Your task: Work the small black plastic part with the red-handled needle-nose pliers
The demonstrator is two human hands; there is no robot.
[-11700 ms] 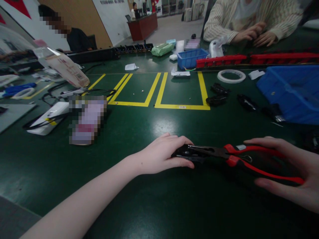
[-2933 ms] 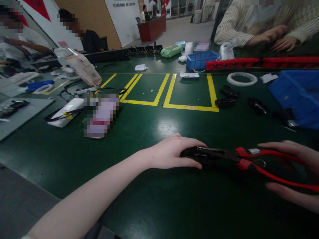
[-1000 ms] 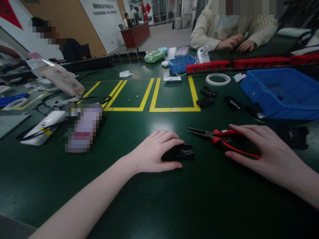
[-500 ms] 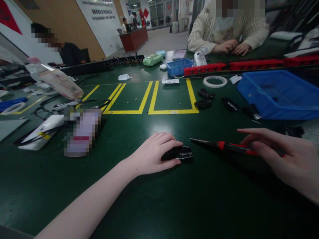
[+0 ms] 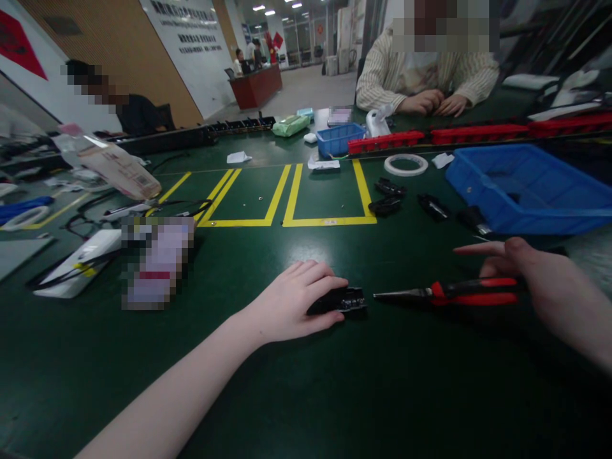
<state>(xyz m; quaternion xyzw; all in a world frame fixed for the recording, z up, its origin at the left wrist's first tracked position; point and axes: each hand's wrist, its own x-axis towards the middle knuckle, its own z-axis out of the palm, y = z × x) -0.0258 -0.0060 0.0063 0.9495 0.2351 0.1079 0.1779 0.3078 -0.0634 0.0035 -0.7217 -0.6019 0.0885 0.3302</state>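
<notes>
Black part, held on the table beneath the left hand, between thumb and fingers. Just right of the part, near but not touching: pliers, seen edge-on, grasped by the handles in the right hand, one finger stretched out. Possible skidding into the left thumb from a loose pliers hold, or twisting of the part through uneven pressure.

Showing red and black on the pliers, dark grey at their nose, and plain black on the small part near their tip. Displaying deep green across the table and bright yellow along the floor-plan-like tape lines. Flashing blue on the large bin, white on the tape roll, and cream with narrow darker stripes on a sleeve.
</notes>
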